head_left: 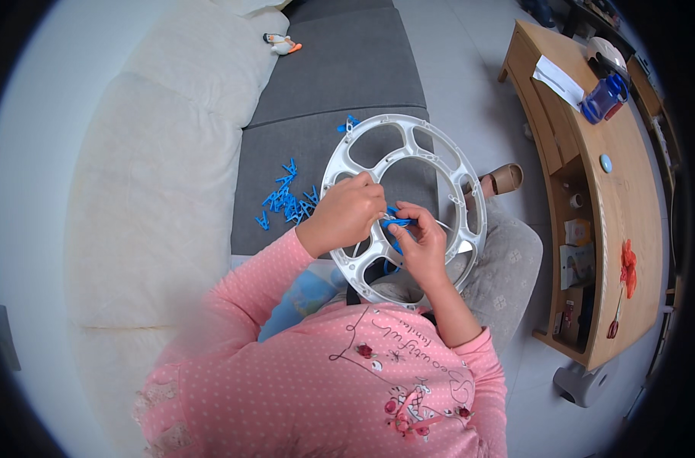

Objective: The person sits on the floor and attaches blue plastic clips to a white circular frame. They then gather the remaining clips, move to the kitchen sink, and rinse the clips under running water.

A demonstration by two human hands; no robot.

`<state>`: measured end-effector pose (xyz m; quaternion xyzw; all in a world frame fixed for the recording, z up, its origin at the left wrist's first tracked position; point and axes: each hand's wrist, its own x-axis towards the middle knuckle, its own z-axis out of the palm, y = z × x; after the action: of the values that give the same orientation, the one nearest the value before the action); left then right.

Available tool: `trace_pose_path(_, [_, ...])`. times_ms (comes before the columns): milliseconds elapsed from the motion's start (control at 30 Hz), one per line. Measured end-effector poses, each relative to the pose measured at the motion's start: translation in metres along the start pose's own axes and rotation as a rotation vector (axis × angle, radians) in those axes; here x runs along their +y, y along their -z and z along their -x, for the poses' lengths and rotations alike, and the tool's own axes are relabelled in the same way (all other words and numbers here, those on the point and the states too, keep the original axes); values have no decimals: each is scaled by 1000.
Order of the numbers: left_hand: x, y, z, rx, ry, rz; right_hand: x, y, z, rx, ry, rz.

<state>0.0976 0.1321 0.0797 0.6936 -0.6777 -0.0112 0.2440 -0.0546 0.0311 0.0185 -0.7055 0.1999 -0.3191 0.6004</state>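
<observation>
A round white plastic drying-hanger frame [370,263] with wide oval openings rests over my lap and the sofa edge. My left hand [349,212] lies over its left side, fingers pinched close to the inner ring; what they grip is hidden. Close beside it, my right hand [425,243] holds a blue clothespin [399,224] between thumb and fingers, inside the central opening. Small white links stick out around the frame. Left of the frame, several loose blue clothespins [288,204] lie in a heap, and more blue ones [349,124] sit at its far edge.
Under the pins is a grey sofa seat [336,69], with a cream backrest [145,206] on the left and a small toy [283,43] farther off. To the right stands a wooden table [622,206] bearing a blue bottle [603,99], paper and a red item [628,269].
</observation>
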Motion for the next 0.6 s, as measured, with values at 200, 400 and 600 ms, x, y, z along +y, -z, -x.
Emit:
trace_pose_path(200, [3,0,1,-1,2,-3,1,2,3,-2,86,88])
trace_pose_path(400, [1,-1,2,-9,-40,-54,-1,-4,2,69,396,190])
trace_pose_path(600, [2,-1,3,2,-74,-83,1,-5,-1,80,583,276])
